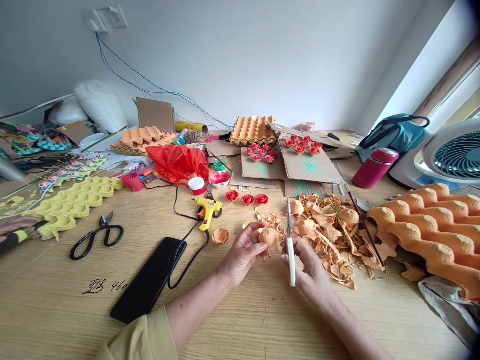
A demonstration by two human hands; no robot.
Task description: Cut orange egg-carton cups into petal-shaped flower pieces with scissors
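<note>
My left hand (243, 255) pinches a rounded orange egg-carton cup (270, 237) between thumb and fingers, just above the table. My right hand (309, 267) is closed around white-handled scissors (291, 265), seen edge-on with the blades pointing up and away, right beside the cup. A cut, petal-edged carton cup (221, 236) sits on the table left of my left hand. Beyond my right hand lies a heap of orange carton scraps (330, 230) with several rounded cups among them. Red paper roses (248, 199) stand in a row behind my hands.
A yellow glue gun (208, 210) with its cord, a black phone (148, 280) and black-handled scissors (99, 235) lie to the left. Orange egg trays (431, 225) and a pink bottle (375, 167) stand right. Another person's hand (18, 225) is by the yellow tray (75, 200).
</note>
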